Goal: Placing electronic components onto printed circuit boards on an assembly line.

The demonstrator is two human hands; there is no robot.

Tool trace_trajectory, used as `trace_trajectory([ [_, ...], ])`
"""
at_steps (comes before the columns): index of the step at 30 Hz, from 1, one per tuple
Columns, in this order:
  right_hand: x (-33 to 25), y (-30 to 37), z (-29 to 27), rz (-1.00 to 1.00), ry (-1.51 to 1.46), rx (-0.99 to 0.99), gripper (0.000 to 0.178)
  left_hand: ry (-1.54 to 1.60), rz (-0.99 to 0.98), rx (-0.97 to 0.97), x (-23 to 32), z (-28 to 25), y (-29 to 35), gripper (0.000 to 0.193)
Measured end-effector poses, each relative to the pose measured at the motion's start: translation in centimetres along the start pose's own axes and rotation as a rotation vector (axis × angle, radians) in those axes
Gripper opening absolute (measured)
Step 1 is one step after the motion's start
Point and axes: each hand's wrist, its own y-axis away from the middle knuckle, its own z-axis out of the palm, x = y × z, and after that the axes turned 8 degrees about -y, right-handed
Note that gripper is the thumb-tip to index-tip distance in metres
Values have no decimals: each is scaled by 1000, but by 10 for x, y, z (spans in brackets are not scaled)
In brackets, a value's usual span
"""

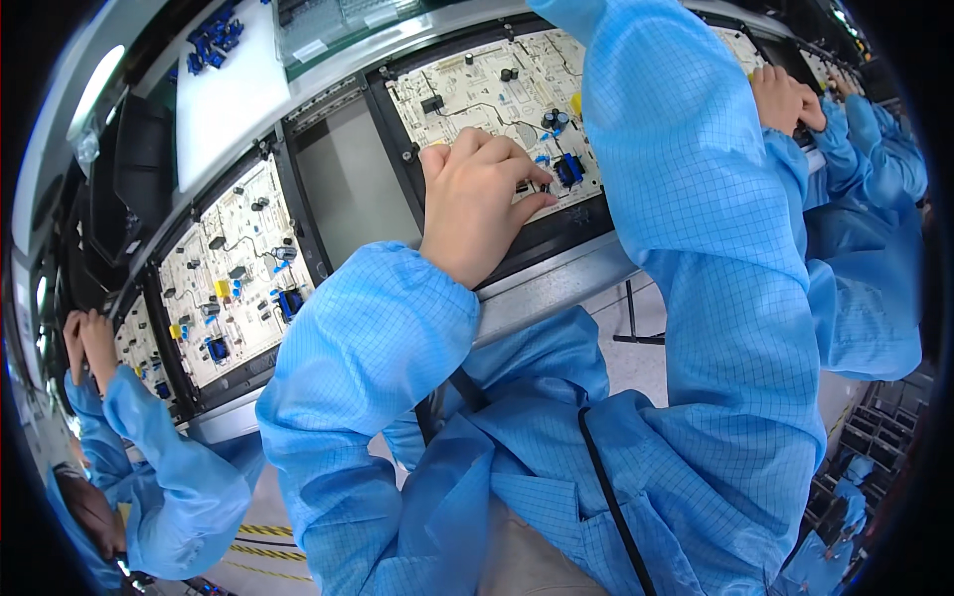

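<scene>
My left hand (477, 199) is over the lower part of a pale circuit board (437, 84) held in a black carrier frame (542, 226). Its thumb and forefinger come together in a pinch at the board, around something small and dark that I cannot make out. Just right of those fingertips stands a blue-and-black transformer (568, 170). Small blue parts and dark round capacitors (555, 119) sit above it. My right arm (686, 129) reaches up past the top edge of the picture, so the right hand is out of sight. Its sleeve covers the board's right side.
A second populated board (229, 268) lies in its frame to the left, beyond a grey panel (353, 174). Blue parts (214, 40) are heaped on a white surface (234, 109) behind the metal rail. Co-workers in blue smocks work at the left (179, 467) and right (865, 288).
</scene>
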Motion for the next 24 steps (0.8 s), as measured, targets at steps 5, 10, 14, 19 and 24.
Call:
trace_trajectory([
  [5, 0, -6, -1, -31, -69, -57, 23, 7, -41, 5, -1, 1, -1, 16],
  [10, 7, -5, -3, 42, -242, -134, 23, 10, -41, 30, 1, 3, -3, 17],
  [14, 14, -9, 9, -67, -155, 63, 24, -10, -57, -1, 2, 3, -2, 17],
  [19, 25, -15, 25, -49, -163, 171, 23, 9, -62, -16, 3, 2, -2, 16],
  [24, 28, -15, 29, -95, -257, 248, 16, -5, -60, -19, 0, -1, -3, 16],
])
